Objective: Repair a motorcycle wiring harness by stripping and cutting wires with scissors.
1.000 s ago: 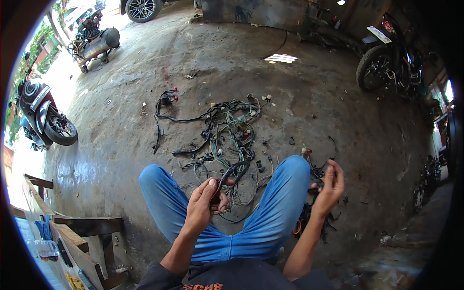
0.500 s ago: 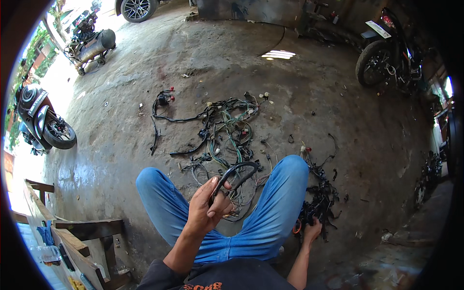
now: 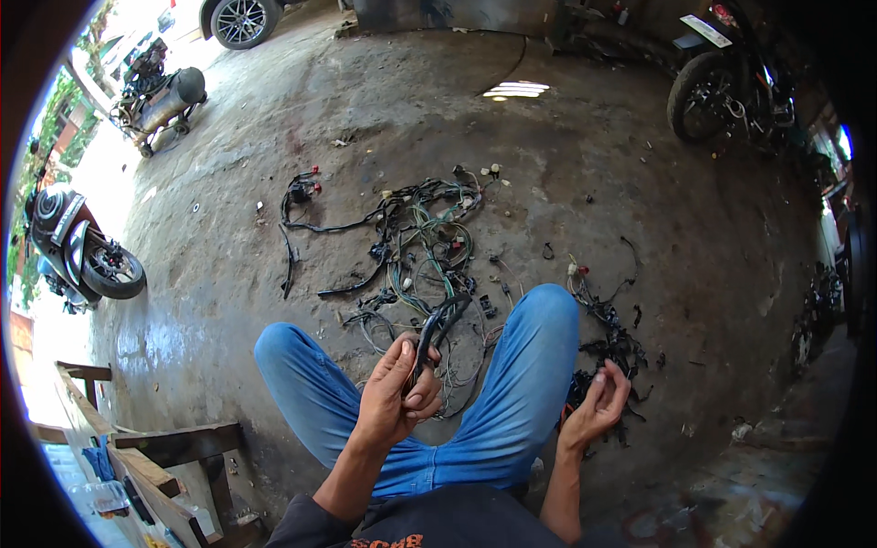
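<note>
My left hand [image 3: 395, 393] grips a bent loop of black-sleeved wiring harness [image 3: 442, 320] between my knees. Colourful wires from a tangled harness [image 3: 429, 233] spread over the floor beyond it; whether the held loop joins that tangle I cannot tell. Outside my right knee, my right hand [image 3: 594, 411] is raised over a heap of black cable scraps and connectors [image 3: 628, 354]. Its thumb and fingers are drawn together, and anything small between them is too hard to make out. A bit of orange peeks out beside that hand, mostly hidden.
A wooden bench frame [image 3: 174, 437] stands close at my left. Parked motorbikes flank me, one at the left [image 3: 82, 242] and one at the far right [image 3: 713, 91]. An air compressor [image 3: 164, 100] and a car wheel [image 3: 242, 22] are at the far left.
My right hand has lifted from the black heap, forward and a little right, away from the orange thing. The loop in my left hand has tipped and narrowed; the view has shifted slightly.
</note>
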